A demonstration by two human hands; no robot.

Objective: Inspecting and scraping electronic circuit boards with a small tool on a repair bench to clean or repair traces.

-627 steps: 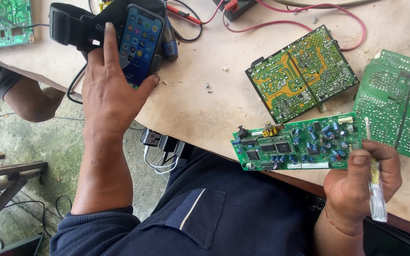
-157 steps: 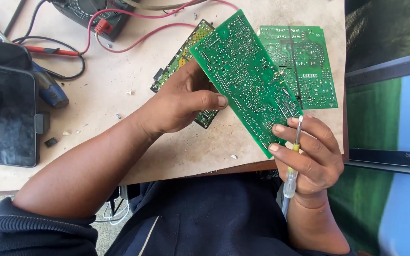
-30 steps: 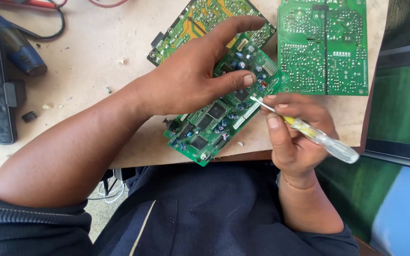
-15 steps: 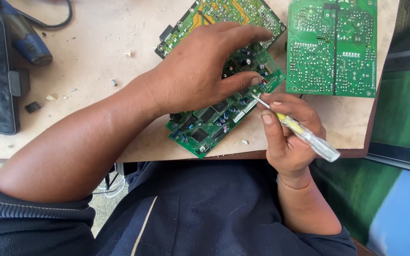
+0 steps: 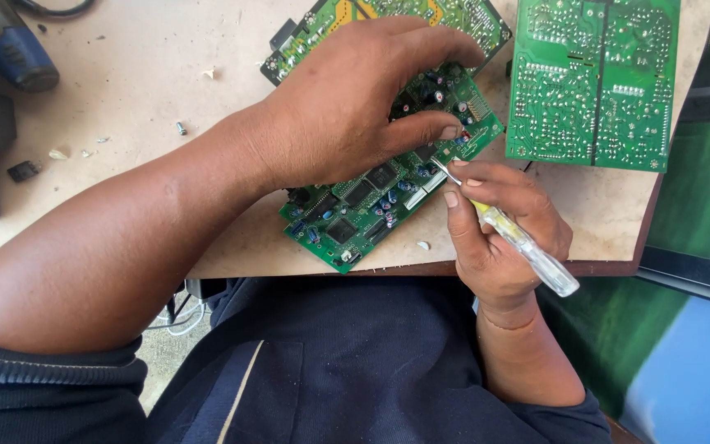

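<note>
Head view, looking down: a green circuit board (image 5: 371, 205) crowded with black chips and small capacitors lies at the middle of the frame, tilted, with its lower corner near the table's front edge. The left hand (image 5: 355, 99) lies flat across the board's upper half, fingers spread and pressing down, the thumb bent along the board's right side; it pins the board rather than gripping it. Just right of centre, the right hand (image 5: 499, 238) is closed around a screwdriver (image 5: 519, 242) with a clear yellow-tinted handle, thumb and forefinger pinched near the metal shaft, whose tip touches the board's right edge beside a pale connector.

To do this well, I judge the left hand should bear down firmly so the board cannot skid, while the tip stays on one spot, worked with small wrist movements and light pressure, since a slip could scrape nearby parts.

Further out, a second board (image 5: 593, 78) lies solder side up at upper right, and a third (image 5: 388, 16) shows partly under the left hand's fingers at top. The beige table (image 5: 125, 107) carries scattered crumbs and a small screw (image 5: 180, 128); a blue tool handle (image 5: 10, 45) sits at upper left.
</note>
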